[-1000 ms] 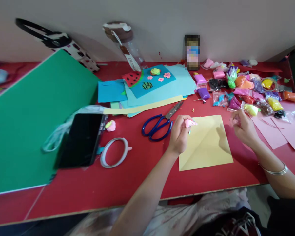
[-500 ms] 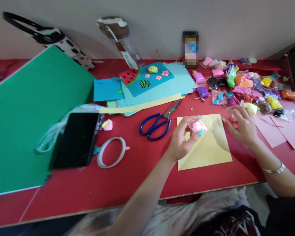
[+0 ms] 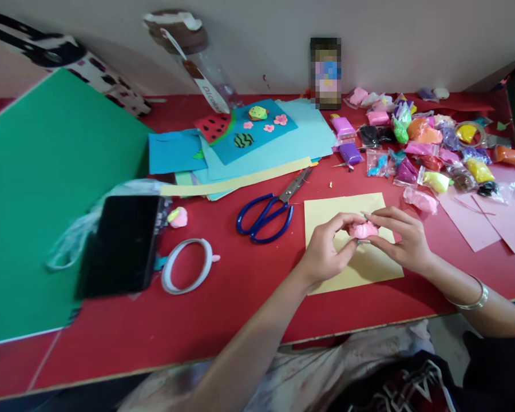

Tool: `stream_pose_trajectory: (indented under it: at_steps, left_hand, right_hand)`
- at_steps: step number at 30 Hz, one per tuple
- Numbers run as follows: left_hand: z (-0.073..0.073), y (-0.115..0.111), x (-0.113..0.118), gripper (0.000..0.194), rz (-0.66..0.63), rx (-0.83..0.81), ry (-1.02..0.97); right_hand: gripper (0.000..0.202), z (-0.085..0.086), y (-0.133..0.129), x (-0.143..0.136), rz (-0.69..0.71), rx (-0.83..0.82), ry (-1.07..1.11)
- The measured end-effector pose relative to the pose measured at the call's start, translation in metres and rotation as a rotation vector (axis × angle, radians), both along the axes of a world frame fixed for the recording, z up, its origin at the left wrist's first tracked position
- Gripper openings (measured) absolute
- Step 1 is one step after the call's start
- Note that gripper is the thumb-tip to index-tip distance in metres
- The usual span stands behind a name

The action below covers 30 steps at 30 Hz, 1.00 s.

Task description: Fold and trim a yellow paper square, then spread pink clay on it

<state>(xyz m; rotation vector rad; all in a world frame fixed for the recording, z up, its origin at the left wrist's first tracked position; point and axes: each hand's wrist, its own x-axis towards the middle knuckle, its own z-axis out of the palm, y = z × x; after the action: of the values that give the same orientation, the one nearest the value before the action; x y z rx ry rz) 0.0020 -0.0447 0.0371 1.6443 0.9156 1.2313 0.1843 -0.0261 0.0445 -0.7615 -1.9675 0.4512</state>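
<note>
A lump of pink modelling clay (image 3: 364, 230) is pinched between the fingertips of both hands. My left hand (image 3: 331, 246) grips it from the left, and my right hand (image 3: 405, 237) closes on its other side. Beneath them a sheet of pale yellow paper (image 3: 326, 280) lies on the red table, partly covered by the hands. Just beyond my right hand rests a clear packet of pink clay (image 3: 420, 200). Blue-handled scissors (image 3: 266, 218) lie left of the paper, blades pointing away.
A tape roll (image 3: 167, 277), a small pink-and-yellow clay lump (image 3: 178, 217) and a black tablet (image 3: 122, 246) lie to the left. Behind is a blue card with clay shapes (image 3: 240, 154). Many coloured clay packets (image 3: 424, 134) crowd the back right. A green board (image 3: 47, 200) leans at far left.
My right hand has come left from beside the clay packets to the pink clay in my left hand. The packet of pink clay now lies uncovered. The view has shifted slightly.
</note>
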Motion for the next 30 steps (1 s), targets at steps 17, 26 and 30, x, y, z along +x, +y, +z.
stream_pose_trajectory:
  at_steps: [17,26,30]
  left_hand:
    - [-0.002,-0.001,0.001,0.021,0.204,0.325,0.246]
    - [0.005,-0.001,0.004,0.01,0.182,0.632,0.438]
    - [0.007,-0.003,0.006,0.008,0.239,0.689,0.469]
  right_hand:
    - [0.028,0.012,-0.002,0.005,0.176,-0.48,0.079]
    - [0.068,0.011,-0.004,0.008,0.343,-0.689,-0.021]
    - [0.059,0.008,-0.002,0.002,0.459,-1.11,0.317]
